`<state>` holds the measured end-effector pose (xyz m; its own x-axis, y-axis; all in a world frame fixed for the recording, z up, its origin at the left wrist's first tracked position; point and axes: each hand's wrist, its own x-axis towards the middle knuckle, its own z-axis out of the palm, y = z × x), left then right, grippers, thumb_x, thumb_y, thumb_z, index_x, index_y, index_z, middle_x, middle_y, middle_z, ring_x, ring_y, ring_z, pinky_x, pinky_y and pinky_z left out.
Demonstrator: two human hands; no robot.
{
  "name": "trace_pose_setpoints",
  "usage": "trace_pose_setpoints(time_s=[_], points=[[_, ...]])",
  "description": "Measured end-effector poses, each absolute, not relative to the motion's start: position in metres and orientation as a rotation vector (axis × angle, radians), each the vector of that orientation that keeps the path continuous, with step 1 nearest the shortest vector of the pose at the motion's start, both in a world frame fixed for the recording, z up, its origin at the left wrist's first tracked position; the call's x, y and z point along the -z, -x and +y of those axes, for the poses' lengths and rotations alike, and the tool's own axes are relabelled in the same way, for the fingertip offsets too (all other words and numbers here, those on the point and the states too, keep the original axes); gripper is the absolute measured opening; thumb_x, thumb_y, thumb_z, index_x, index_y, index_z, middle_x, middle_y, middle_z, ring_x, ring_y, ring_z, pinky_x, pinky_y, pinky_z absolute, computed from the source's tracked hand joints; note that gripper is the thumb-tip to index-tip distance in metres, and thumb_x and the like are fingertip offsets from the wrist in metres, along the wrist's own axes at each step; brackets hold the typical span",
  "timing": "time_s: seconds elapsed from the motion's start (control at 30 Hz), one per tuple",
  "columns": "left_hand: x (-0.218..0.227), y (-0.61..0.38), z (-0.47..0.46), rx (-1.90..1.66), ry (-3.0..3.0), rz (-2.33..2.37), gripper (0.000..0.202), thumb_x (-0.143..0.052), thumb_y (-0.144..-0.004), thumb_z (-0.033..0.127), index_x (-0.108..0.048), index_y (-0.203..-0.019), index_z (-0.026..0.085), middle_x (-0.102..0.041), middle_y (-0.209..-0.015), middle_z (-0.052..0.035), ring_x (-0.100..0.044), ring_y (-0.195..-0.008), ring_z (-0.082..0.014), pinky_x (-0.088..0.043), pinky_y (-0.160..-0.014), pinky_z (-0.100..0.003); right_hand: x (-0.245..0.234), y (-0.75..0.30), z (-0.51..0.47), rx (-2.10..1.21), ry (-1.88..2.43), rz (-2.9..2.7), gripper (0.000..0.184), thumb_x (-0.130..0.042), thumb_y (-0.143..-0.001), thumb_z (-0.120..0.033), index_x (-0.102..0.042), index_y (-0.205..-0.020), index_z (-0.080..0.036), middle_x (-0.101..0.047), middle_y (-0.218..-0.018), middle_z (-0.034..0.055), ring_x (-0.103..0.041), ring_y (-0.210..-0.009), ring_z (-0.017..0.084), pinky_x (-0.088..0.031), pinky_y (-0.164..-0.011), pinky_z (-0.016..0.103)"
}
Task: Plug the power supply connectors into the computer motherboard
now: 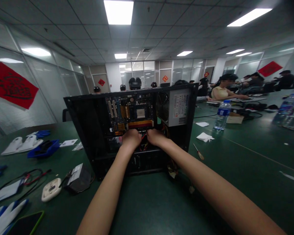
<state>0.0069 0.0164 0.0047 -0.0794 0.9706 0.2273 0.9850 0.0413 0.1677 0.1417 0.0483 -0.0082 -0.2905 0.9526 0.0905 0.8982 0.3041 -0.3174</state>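
A black computer case (85, 130) lies on its long side facing me, its side open. Both hands reach inside, just under the motherboard (147, 104). My left hand (132, 138) is closed, knuckles up, and my right hand (157, 137) is curled closed close beside it. Thin red and yellow wires (144, 141) show between the hands; the fingertips are hidden, so what they grip is unclear. A power supply (178, 107) with a fan sits in the upper right of the case. A bundle of its cables (171, 171) hangs out below.
Left of the case are a loose grey power block (79, 179), a beige square object (51, 190), a blue tray (44, 149), gloves (8, 212) and a phone (26, 224). On the right lie a screwdriver (199, 152), tissue (205, 137) and a water bottle (222, 116). People sit farther back.
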Motion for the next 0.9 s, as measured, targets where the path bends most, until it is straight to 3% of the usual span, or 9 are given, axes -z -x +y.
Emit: trace_pose_setpoints(time_s=[0.2,0.53,0.9], points=[[-0.003,-0.010,0.018,0.412,2.046,-2.192,0.041,-0.045,-0.093,0.034,-0.076,-0.103,0.010,-0.074,-0.102,-0.0226,-0.072,-0.097,-0.0350,-0.055,-0.079,-0.037,0.009,-0.142,0.046,-0.298,1.711,-2.304,0.036,-0.044,-0.096,-0.017,-0.073,-0.113,-0.007,-0.069,-0.117,0.0296,-0.068,-0.107,0.041,-0.053,-0.085,0.047],[-0.004,-0.009,0.017,0.433,2.090,-2.195,0.041,-0.043,-0.092,0.032,-0.076,-0.103,0.011,-0.075,-0.105,-0.0218,-0.072,-0.100,-0.0342,-0.055,-0.080,-0.037,0.002,-0.145,0.033,-0.276,1.731,-2.325,0.041,-0.037,-0.101,-0.022,-0.073,-0.116,-0.008,-0.071,-0.116,0.0246,-0.070,-0.108,0.035,-0.053,-0.084,0.038],[-0.005,-0.010,0.017,0.454,2.045,-2.233,0.039,-0.045,-0.089,0.034,-0.077,-0.098,0.014,-0.076,-0.101,-0.0205,-0.072,-0.098,-0.0346,-0.056,-0.078,-0.039,0.006,-0.147,0.030,-0.229,1.659,-2.382,0.043,-0.037,-0.101,-0.028,-0.074,-0.110,-0.008,-0.072,-0.112,0.0251,-0.071,-0.103,0.034,-0.052,-0.081,0.037]])
